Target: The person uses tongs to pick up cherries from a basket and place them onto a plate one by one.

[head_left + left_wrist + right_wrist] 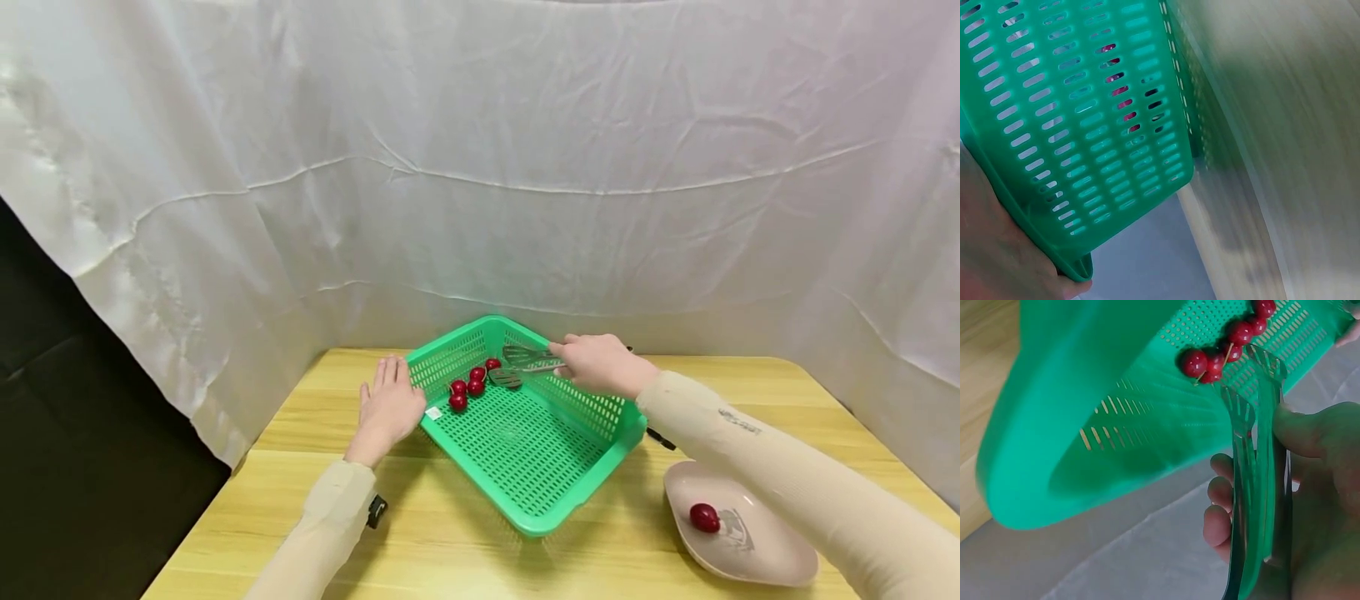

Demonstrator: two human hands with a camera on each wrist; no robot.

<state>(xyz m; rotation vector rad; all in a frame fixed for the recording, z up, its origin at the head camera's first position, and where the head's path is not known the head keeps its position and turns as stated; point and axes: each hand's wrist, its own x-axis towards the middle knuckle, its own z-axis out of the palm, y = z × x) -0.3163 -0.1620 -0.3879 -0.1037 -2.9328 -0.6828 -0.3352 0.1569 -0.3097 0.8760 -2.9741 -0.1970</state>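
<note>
A green plastic basket (510,454) with slotted walls stands on the table, several red cherries (476,387) grouped in its far left part. My left hand (393,404) rests on the basket's left rim with its fingers extended; the left wrist view has it against the rim's outer edge. With my right hand (600,365) I hold metal tongs (536,368) over the far side of the basket. Their two slotted heads (1254,394) stand apart beside the cherries, with nothing between them. Part of the basket's right wall is hidden behind my right hand and sleeve.
On the right of the table (420,550) is a pale pink dish (720,571) holding one dark red cherry (704,517). My right forearm passes over part of that dish. A white cloth (525,208) hangs behind the table, and something black (75,433) covers the lower left.
</note>
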